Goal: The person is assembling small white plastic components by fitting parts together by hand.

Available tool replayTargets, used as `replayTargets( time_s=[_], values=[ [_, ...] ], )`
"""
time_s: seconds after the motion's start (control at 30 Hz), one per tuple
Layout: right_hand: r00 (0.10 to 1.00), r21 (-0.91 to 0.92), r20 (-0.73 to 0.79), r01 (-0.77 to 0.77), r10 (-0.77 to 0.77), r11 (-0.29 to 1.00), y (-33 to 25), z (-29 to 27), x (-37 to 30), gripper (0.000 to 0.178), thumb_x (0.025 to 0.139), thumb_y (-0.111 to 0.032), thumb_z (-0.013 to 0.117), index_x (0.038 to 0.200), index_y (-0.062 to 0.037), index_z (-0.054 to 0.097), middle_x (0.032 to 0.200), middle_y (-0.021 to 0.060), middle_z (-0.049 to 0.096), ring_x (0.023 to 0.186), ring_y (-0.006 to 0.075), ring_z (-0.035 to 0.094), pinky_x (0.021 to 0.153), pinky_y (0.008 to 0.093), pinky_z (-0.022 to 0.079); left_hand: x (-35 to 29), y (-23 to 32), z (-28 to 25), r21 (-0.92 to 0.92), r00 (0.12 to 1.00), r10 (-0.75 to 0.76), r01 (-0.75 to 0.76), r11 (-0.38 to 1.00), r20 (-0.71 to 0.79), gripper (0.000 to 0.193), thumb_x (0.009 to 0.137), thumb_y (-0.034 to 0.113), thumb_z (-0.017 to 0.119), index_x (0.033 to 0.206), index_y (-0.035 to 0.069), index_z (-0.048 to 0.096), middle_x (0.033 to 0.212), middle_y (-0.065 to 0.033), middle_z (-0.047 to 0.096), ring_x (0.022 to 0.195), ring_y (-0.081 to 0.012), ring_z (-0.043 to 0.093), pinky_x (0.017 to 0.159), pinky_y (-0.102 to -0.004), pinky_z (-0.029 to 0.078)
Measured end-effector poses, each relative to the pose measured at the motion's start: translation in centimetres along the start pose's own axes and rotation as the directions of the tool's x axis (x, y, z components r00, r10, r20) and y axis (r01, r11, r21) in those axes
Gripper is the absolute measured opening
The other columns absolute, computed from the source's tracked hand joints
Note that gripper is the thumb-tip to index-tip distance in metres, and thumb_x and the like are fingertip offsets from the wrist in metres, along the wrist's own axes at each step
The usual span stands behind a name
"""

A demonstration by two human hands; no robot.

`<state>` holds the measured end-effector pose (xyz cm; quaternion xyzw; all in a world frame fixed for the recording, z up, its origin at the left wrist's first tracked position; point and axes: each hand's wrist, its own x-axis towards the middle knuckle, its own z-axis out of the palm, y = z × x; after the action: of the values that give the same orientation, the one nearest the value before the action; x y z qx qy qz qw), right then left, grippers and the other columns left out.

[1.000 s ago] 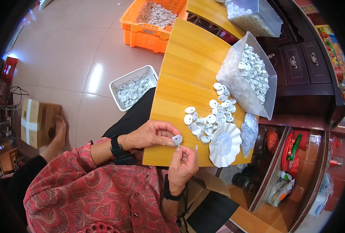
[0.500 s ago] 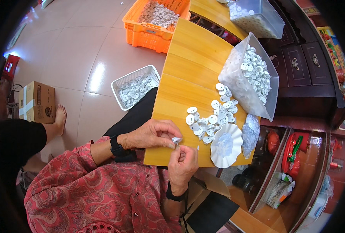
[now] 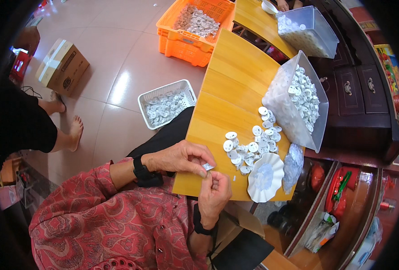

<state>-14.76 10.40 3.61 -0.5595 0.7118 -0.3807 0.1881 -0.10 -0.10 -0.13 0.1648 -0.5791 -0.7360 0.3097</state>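
My left hand (image 3: 181, 157) pinches a small shiny whitish piece (image 3: 208, 166) between thumb and fingers over the table's near edge. Just below it, my right hand (image 3: 214, 192) is closed, with thumb and index fingertips meeting at the lower end of the same piece. Fingers hide most of its shape. Beyond the hands, a loose pile of round white plastic parts (image 3: 253, 147) lies on the yellow wooden table (image 3: 222, 90). Right of the pile stands a white scalloped dish (image 3: 275, 182) holding small clear bits. A clear plastic bag (image 3: 293, 164) lies beside the dish.
A translucent bin (image 3: 282, 96) of white parts leans at the table's right side. On the floor are a white basket (image 3: 144, 105) and an orange crate (image 3: 186, 49), both holding parts. Another person's bare foot (image 3: 76, 132) and a cardboard box (image 3: 66, 67) are at left.
The view has shifted slightly. My hands still hold the small piece together, now turned a little. At left, the cardboard box has moved farther off and tilted, and the other person's second foot shows.
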Motion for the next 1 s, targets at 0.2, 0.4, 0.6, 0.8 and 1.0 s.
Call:
replayTargets(
  time_s=[0.2, 0.4, 0.6, 0.8, 1.0],
  values=[
    [0.981, 0.320, -0.034, -0.172, 0.193, 0.932, 0.7, 0.9, -0.1, 0.009, 0.087, -0.003, 0.065, 0.091, 0.0023, 0.059, 0.082, 0.0099, 0.059, 0.068, 0.0180, 0.059, 0.060, 0.0305, 0.048, -0.3, -0.2, 0.2, -0.259, 0.978, -0.193, 0.165, 0.952, -0.084, 0.031, 0.082, 0.007, 0.076, 0.111, 0.003, 0.068, 0.099, 0.0007, 0.064, 0.084, -0.0042, 0.055, 0.074, -0.0194, 0.046],
    [0.983, 0.293, -0.027, -0.166, 0.182, 0.942, 0.5, 0.6, 0.0, 0.008, 0.087, -0.003, 0.065, 0.090, 0.0017, 0.059, 0.081, 0.0088, 0.058, 0.067, 0.0161, 0.059, 0.060, 0.0290, 0.048, 0.0, -0.2, 0.3, -0.290, 0.983, -0.172, 0.146, 0.946, -0.067, 0.033, 0.084, 0.011, 0.075, 0.115, 0.003, 0.065, 0.093, 0.0023, 0.063, 0.085, -0.0027, 0.056, 0.076, -0.0185, 0.047],
    [0.988, 0.257, -0.037, -0.135, 0.150, 0.957, 0.5, 0.7, 0.0, 0.008, 0.086, -0.002, 0.065, 0.089, 0.0007, 0.058, 0.079, 0.0101, 0.057, 0.066, 0.0193, 0.057, 0.059, 0.0312, 0.046, 0.0, -0.5, 0.6, -0.250, 0.984, -0.152, 0.125, 0.960, -0.091, 0.032, 0.084, 0.012, 0.075, 0.114, 0.004, 0.066, 0.091, 0.0036, 0.061, 0.084, -0.0030, 0.054, 0.075, -0.0185, 0.046],
    [0.997, 0.129, -0.039, -0.062, 0.068, 0.990, -0.2, 0.7, 0.1, 0.009, 0.086, -0.002, 0.063, 0.089, 0.0000, 0.054, 0.078, 0.0119, 0.054, 0.067, 0.0245, 0.055, 0.059, 0.0355, 0.044, -0.2, -0.7, 0.5, -0.201, 0.987, -0.140, 0.122, 0.972, -0.078, 0.032, 0.081, 0.006, 0.076, 0.112, 0.001, 0.067, 0.103, -0.0004, 0.063, 0.091, -0.0045, 0.056, 0.079, -0.0194, 0.047],
    [0.995, 0.120, -0.029, -0.087, 0.091, 0.989, -0.1, 0.9, 0.0, 0.010, 0.087, -0.003, 0.062, 0.090, -0.0002, 0.053, 0.081, 0.0130, 0.055, 0.067, 0.0262, 0.055, 0.059, 0.0371, 0.045, -0.5, -0.7, 0.5, -0.271, 0.981, -0.168, 0.137, 0.953, -0.095, 0.030, 0.083, 0.006, 0.075, 0.111, 0.000, 0.067, 0.104, -0.0013, 0.063, 0.091, -0.0053, 0.057, 0.080, -0.0203, 0.047]
  ],
)
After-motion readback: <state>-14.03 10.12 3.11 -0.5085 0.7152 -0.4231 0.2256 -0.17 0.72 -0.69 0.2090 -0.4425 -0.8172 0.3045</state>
